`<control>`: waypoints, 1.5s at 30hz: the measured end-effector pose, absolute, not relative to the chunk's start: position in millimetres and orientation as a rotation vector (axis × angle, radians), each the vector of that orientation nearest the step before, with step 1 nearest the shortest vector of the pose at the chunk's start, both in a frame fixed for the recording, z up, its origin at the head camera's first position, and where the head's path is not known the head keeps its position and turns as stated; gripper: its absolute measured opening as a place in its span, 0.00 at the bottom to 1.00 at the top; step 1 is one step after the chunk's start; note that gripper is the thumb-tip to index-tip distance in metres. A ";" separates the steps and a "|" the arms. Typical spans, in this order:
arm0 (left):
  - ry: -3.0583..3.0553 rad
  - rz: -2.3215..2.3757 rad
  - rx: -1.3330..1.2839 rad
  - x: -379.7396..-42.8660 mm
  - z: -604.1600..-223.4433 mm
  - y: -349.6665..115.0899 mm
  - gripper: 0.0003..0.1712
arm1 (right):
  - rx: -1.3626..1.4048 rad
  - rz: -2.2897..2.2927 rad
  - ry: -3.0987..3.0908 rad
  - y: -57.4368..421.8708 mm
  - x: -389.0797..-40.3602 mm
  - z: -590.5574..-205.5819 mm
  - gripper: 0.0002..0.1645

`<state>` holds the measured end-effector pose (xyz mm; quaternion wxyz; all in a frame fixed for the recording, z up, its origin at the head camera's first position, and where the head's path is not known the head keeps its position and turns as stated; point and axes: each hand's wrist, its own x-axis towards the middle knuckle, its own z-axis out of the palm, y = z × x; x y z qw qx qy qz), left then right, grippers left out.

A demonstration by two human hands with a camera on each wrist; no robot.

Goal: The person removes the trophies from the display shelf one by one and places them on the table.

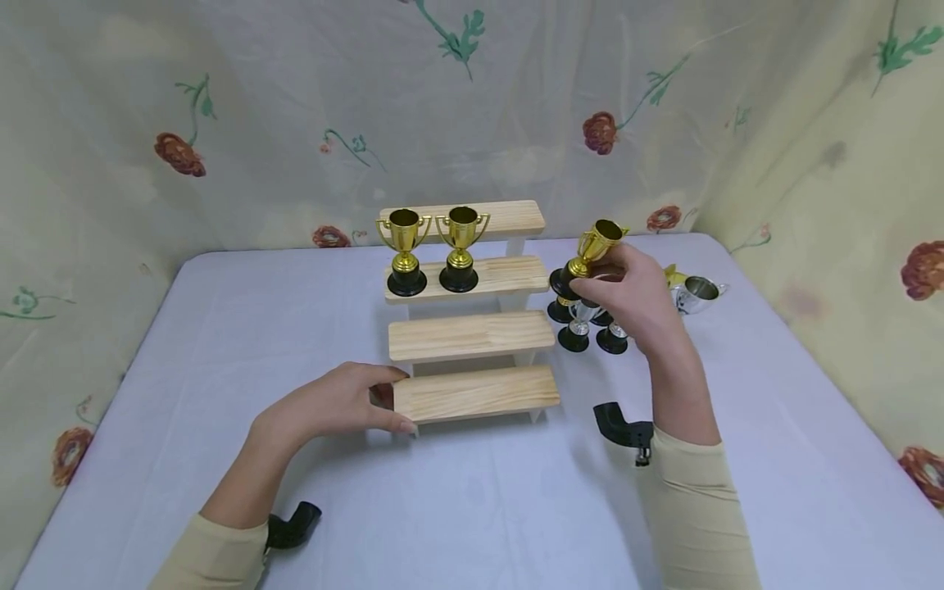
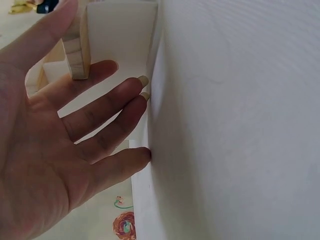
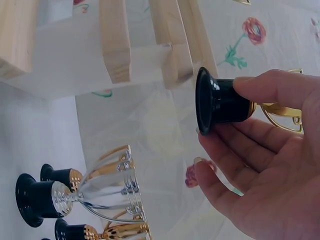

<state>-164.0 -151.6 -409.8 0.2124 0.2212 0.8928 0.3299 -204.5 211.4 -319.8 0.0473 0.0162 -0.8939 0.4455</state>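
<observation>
A small gold trophy cup (image 1: 601, 239) with a black base is held in my right hand (image 1: 633, 297), above and right of a stepped wooden display stand (image 1: 472, 338). In the right wrist view, thumb and fingers pinch its black base (image 3: 227, 100). My left hand (image 1: 335, 403) grips the left end of the stand's lowest board, thumb on one face and forefinger on the other, as the board's end (image 2: 77, 55) shows in the left wrist view. Two gold trophies, a left one (image 1: 405, 250) and a right one (image 1: 460, 248), stand upright on the third board up.
Beneath my right hand several trophies stand on the table, among them a silver trophy (image 1: 578, 318). Farther right, a silver cup (image 1: 696, 293) lies tilted beside a gold one partly hidden by my hand. A flowered cloth (image 1: 295, 123) hangs behind the white-covered table (image 1: 258, 328).
</observation>
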 end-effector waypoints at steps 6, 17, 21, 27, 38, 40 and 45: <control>2.482 0.906 0.621 -164.2 -410.3 -150.5 0.30 | 0.077 1.317 -2.792 219.8 -202.9 -320.4 0.30; 2.479 0.907 0.597 -164.1 -410.9 -151.9 0.30 | 0.111 1.278 -2.837 232.6 -197.9 -319.7 0.28; 2.474 0.910 0.596 -164.2 -411.2 -150.6 0.30 | 0.112 1.246 -2.861 236.8 -197.1 -321.9 0.29; 2.480 0.895 0.583 -165.0 -410.2 -150.5 0.31 | 0.130 1.241 -2.880 238.8 -196.9 -328.6 0.29; 2.475 0.897 0.593 -165.9 -409.0 -151.1 0.29 | 0.157 1.239 -2.939 231.6 -196.3 -340.0 0.27; 2.471 0.899 0.591 -165.8 -408.9 -150.8 0.29 | 0.156 1.231 -2.961 231.7 -196.2 -340.7 0.27; 2.470 0.906 0.595 -165.2 -408.2 -151.1 0.29 | 0.190 1.193 -3.039 232.9 -196.9 -342.1 0.25</control>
